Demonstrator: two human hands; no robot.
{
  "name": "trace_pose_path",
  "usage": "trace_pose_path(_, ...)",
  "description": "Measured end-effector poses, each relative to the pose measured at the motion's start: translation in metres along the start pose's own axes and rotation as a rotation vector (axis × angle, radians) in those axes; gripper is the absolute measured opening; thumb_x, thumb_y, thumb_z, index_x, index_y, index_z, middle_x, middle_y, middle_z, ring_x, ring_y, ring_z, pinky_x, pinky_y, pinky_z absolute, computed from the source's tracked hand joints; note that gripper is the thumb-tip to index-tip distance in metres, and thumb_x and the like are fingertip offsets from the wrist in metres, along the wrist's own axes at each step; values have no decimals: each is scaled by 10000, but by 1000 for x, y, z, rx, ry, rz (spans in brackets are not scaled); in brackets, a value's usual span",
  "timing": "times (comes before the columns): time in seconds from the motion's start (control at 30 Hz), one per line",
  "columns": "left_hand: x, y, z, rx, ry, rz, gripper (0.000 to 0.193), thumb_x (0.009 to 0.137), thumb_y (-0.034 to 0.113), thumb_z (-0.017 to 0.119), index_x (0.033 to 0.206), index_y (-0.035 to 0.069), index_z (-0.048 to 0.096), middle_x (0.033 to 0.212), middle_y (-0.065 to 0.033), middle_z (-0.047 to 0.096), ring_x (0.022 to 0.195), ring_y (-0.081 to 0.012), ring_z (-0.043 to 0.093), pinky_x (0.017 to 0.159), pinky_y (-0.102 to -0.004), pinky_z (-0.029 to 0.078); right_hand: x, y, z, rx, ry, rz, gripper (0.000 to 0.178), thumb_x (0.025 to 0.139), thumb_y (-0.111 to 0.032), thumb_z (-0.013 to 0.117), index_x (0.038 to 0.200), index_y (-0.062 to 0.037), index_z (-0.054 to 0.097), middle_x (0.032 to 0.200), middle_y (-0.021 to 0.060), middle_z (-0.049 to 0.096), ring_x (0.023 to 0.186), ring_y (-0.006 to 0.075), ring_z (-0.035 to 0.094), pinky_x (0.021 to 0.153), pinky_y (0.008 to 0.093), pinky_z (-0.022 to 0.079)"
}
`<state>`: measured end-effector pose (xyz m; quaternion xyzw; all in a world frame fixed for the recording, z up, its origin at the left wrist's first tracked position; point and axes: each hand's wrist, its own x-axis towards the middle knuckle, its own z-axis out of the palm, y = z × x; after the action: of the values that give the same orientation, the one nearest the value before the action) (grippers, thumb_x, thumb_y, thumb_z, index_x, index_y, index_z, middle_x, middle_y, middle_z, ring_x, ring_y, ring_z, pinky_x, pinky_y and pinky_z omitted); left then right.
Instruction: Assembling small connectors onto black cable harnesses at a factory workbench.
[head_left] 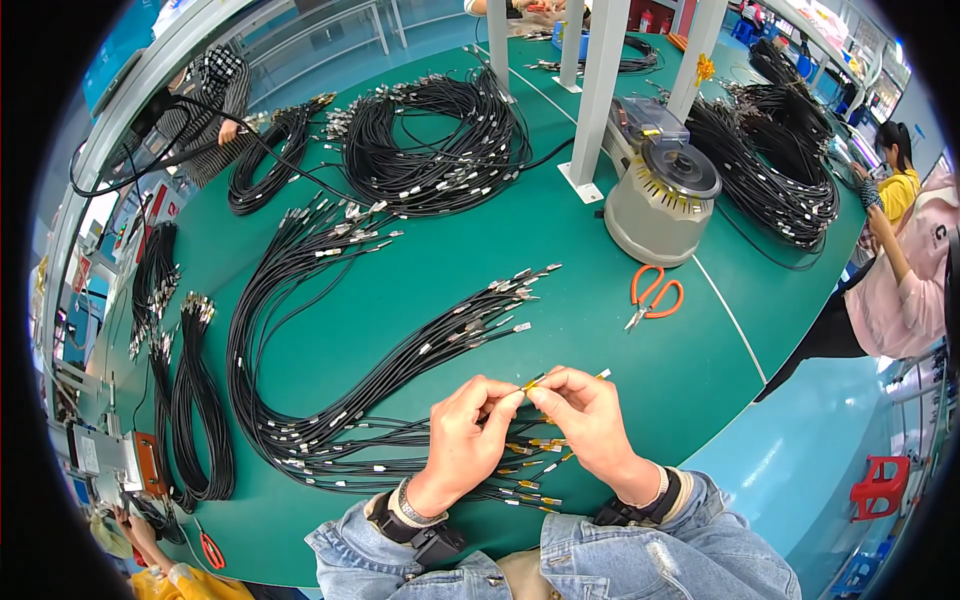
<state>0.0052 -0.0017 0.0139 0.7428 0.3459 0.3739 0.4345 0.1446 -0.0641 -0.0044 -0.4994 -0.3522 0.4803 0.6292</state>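
My left hand [468, 440] and my right hand [590, 420] meet near the table's front edge, thumbs and forefingers pinched together. Between the fingertips shows a small strip of yellow tape [531, 383]. Whether a cable end lies inside it is hidden by my fingers. Under and beside my hands runs a bundle of thin black cables [300, 430], curving round to the left and back. Several cable ends [525, 485] below my right hand carry yellow wraps; the far ends [500, 300] show white tags and metal tips.
Orange-handled scissors [655, 298] lie beyond my right hand, near a round grey tape dispenser [665, 200] and a white metal post [598, 110]. Coiled cables [430, 150] rest on the green table [600, 340], with more bundles left [205, 430] and right [770, 170]. Other people stand around.
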Motion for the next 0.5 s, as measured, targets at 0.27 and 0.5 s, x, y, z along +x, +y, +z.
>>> trace_pose_path(0.27,1,-4,4,-31,22,38,56,840,16,619,811,-25,594,666,-49,579,559,-80,543,488,-216,421,1,-4,-2,94,-22,115,141,874,-127,631,888,13,643,782,4,608,726,44,528,650,194,426)
trace_pose_path(0.5,1,-2,-1,-86,-29,-12,77,862,38,603,818,-22,582,642,-35,575,504,-58,512,443,-201,393,1,-4,-2,51,-19,76,132,870,-120,635,879,11,638,790,7,612,739,56,539,669,209,440)
